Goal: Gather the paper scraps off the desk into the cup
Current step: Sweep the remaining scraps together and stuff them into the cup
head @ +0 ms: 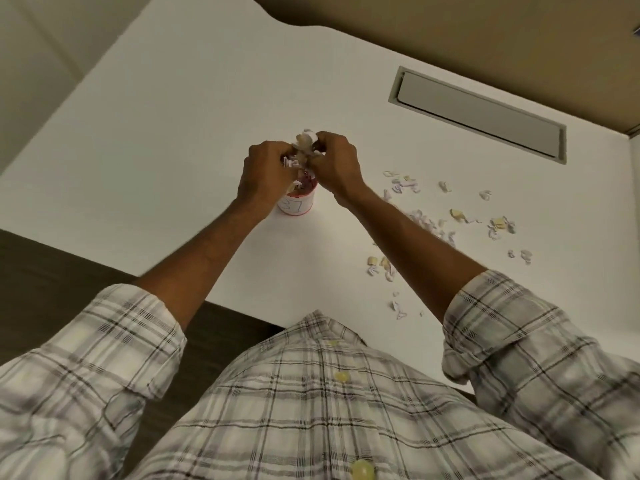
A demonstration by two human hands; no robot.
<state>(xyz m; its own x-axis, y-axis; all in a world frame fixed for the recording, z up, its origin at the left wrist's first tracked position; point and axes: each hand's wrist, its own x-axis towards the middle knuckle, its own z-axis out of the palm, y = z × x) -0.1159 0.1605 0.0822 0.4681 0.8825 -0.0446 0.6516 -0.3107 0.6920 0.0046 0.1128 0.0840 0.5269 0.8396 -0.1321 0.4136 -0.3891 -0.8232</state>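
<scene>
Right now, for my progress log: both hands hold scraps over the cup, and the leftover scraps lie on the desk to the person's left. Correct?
Wrong side. In the head view the left hand and right hand hold scraps over the cup, but the leftover scraps lie on the desk to the person's right.

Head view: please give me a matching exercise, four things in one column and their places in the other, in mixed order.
1. paper cup
2. held paper scraps
3. loose paper scraps
4. cable hatch

a. pinched between left hand and right hand
b. directly below those hands
c. scattered on the desk, person's right
d. set in the desk, far right

Pairs: 1-b, 2-a, 3-c, 4-d.
</scene>
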